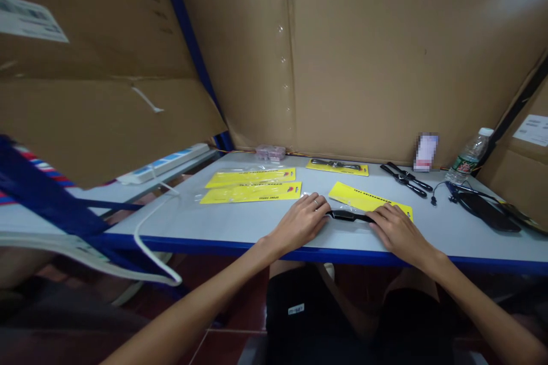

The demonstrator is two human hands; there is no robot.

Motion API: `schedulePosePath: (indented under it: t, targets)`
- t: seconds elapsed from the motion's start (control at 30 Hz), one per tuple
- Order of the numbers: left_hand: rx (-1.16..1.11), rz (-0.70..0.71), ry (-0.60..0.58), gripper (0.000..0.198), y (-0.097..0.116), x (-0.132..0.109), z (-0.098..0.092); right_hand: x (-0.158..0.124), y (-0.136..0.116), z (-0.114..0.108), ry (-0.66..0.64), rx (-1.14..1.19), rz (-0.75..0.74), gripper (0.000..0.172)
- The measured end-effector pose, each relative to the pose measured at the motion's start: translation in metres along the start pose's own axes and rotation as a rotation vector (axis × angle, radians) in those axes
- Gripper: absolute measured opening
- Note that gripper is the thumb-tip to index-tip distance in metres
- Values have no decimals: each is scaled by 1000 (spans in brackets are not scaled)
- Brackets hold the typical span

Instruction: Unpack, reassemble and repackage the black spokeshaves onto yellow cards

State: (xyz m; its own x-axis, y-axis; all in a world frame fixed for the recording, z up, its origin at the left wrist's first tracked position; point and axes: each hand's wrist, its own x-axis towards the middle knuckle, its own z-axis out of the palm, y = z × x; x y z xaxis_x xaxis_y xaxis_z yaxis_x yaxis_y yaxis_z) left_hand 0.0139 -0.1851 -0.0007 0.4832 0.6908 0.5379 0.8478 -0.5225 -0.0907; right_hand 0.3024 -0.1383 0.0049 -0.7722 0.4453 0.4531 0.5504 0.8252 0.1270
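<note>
A black spokeshave (346, 215) lies lengthwise between my two hands above the front part of the table. My left hand (303, 218), with a ring on one finger, closes on its left handle. My right hand (396, 228) grips the right handle, its fingers overlapping a yellow backing card (362, 197) that lies just behind the tool. A clear plastic sleeve seems to cover part of that card. To the left, two more yellow cards, a nearer one (252, 193) and a farther one (257, 175), lie in clear sleeves.
More black spokeshaves (406, 178) lie at the back right. Another sits on a yellow card (337, 167) near the cardboard wall (363, 68). Rightward are a phone (426, 152), water bottle (468, 157), earphones (434, 199) and dark pouch (488, 211). A power strip (166, 163) lies left.
</note>
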Motion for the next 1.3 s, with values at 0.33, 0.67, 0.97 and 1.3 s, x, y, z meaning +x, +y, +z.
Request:
schedulePosePath:
  t: [0.33,0.67,0.97,1.3]
  targets:
    - [9,35,54,15,3,0,-4,18,0,5,23,105,151,30]
    - [-3,55,4,12,5,2,0,28,-12,-5,22,139,294,18]
    - [-42,51,-17,17,2,1,-2,4,-6,-5,125,101,73,23]
    - [-61,34,-20,16,4,-3,-7,-5,-9,-7,20,-23,64,26]
